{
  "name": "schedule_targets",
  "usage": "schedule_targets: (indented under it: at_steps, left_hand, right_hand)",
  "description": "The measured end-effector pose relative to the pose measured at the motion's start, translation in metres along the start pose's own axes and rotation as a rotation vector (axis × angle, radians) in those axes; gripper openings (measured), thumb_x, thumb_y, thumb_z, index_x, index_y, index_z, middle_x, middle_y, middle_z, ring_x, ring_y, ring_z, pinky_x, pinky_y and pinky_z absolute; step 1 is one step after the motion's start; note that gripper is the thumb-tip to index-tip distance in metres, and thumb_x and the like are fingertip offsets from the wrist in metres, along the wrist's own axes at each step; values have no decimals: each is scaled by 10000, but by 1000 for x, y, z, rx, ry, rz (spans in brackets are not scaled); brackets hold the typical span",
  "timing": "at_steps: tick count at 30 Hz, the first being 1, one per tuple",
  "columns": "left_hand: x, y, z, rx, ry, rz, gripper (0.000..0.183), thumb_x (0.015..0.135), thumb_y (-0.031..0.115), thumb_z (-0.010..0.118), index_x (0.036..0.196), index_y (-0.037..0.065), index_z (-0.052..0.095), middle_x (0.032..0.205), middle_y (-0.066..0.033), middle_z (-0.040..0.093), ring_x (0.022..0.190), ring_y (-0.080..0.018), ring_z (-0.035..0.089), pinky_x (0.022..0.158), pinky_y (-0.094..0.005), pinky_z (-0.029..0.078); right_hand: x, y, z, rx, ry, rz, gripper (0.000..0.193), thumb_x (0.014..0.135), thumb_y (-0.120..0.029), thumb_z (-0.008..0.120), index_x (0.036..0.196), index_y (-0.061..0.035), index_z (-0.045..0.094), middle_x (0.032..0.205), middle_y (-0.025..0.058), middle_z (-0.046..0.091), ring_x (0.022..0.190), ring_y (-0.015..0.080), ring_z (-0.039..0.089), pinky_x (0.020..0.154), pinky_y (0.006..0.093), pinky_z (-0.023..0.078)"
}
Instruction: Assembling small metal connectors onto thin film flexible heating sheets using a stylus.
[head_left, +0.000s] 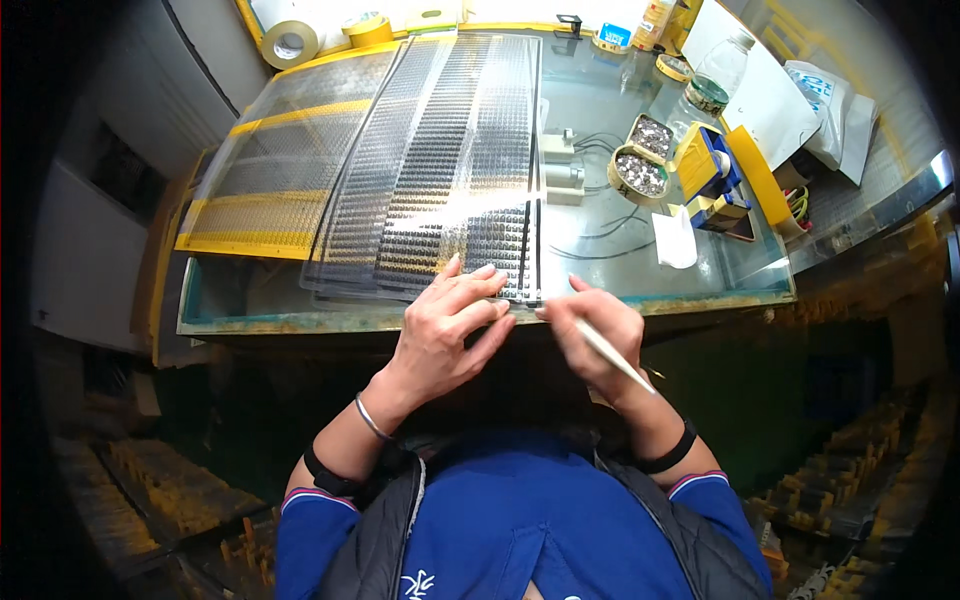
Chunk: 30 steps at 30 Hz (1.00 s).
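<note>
A clear plastic tray sheet [490,130] with rows of small dark pockets lies on the glass-topped table, its near end by the table's front edge. On that end rests my left hand [450,325], its fingers spread over the lowest rows and its thumb near the corner. Close by on the right, my right hand [600,325] is closed round a slim white pen-like tool [620,360]. The tool's back end points toward me; its tip is hidden by the fingers beside the tray's near right corner.
More clear sheets [290,160] lie left over yellow strips. Right of the tray are a small grey device [565,180] with cables, two round tins [640,175] of small pieces, a yellow-and-blue holder [705,160], white paper [675,240] and a plastic bottle [722,65]. Tape rolls [290,44] stand far left.
</note>
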<state>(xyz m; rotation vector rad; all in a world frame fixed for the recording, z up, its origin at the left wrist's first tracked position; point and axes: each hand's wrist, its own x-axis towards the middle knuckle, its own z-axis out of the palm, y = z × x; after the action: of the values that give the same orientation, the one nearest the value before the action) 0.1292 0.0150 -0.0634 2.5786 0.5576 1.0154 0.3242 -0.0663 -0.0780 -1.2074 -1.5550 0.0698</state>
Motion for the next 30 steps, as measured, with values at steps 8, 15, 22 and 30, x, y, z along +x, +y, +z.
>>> schedule_targets:
  at_steps: [8, 15, 22, 30]
  left_hand:
    - [26, -5, -9, -38, -73, -80, 125, 755, 100, 768, 867, 74, 718, 895, -68, 658, 876, -253, 612, 781, -373, 474]
    - [39, -2, -11, -42, -268, -84, 104, 803, 67, 702, 865, 31, 626, 832, -112, 560, 803, -302, 587, 718, -382, 485]
    - [37, -6, -1, 71, -223, 7, 126, 864, 54, 637, 930, -4, 546, 844, -146, 548, 774, -335, 589, 691, -418, 482]
    - [47, -6, -27, -118, -342, -39, 101, 855, 81, 677, 930, 20, 707, 855, -130, 636, 780, -289, 656, 704, -370, 530]
  right_hand:
    - [21, 4, 0, 15, -216, 51, 174, 902, -7, 619, 1074, -21, 644, 946, 138, 719, 890, 317, 697, 970, 436, 493]
    - [22, 6, -4, 14, -288, 72, 209, 837, -54, 708, 1034, -22, 646, 950, 131, 713, 910, 322, 686, 989, 451, 486]
    - [20, 9, -4, 2, -277, -19, 299, 776, -110, 775, 1015, -26, 616, 920, 148, 679, 858, 316, 680, 729, 379, 532]
    - [19, 6, -7, 85, -313, 70, 301, 788, -100, 768, 1032, -16, 612, 960, 143, 691, 889, 282, 700, 763, 373, 546]
